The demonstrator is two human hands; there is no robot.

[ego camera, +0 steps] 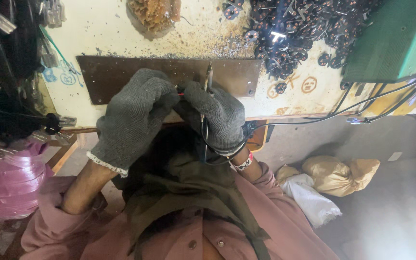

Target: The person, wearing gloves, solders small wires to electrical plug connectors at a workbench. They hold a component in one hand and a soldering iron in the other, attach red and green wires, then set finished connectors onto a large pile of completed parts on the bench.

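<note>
Where a brown plate (121, 77) lies, the workbench (102, 29) is stained.

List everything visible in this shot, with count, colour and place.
soldering tool: one, dark metal, upright in the right hand
metal plate: one, brown, on the bench under the hands
small round parts: a heap, black, bench top right
green box: one, far right
cables: several, black, running right from the hands
sponge: one, tan, top centre
pink bag: one, lower left
sacks: tan and white, floor right
left hand: grey glove
right hand: grey glove
</note>
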